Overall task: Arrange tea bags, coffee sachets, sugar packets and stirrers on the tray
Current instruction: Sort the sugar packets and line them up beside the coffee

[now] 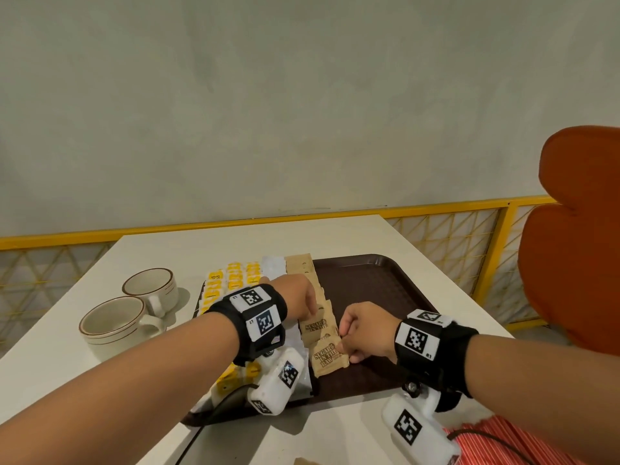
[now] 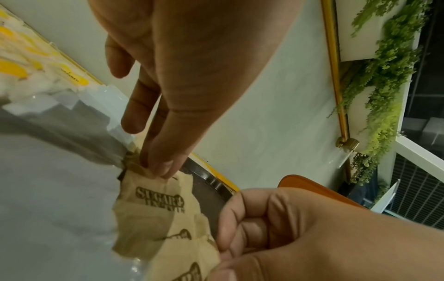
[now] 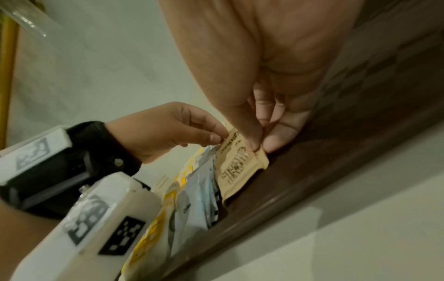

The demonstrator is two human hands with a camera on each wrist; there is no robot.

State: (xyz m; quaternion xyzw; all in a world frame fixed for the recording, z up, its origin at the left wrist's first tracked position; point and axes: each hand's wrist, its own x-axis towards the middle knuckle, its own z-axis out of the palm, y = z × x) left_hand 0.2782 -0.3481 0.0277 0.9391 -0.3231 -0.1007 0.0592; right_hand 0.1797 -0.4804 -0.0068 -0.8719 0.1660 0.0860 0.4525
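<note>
A brown tray (image 1: 369,283) lies on the white table. Along its left side run rows of yellow tea bags (image 1: 235,276), white sachets (image 1: 273,266) and brown sugar packets (image 1: 322,325). My left hand (image 1: 310,308) pinches the top edge of one sugar packet (image 2: 156,205) in the row. My right hand (image 1: 342,344) pinches the right edge of the nearest sugar packet (image 1: 327,359) between thumb and forefinger. In the right wrist view that packet (image 3: 238,167) lies flat against the tray floor under my right hand (image 3: 260,147). My left forearm hides part of the rows.
Two empty cups (image 1: 151,286) (image 1: 114,322) stand on the table left of the tray. An orange chair (image 1: 577,236) is at the right, and a yellow railing (image 1: 453,209) runs behind the table. The tray's right half is bare brown surface.
</note>
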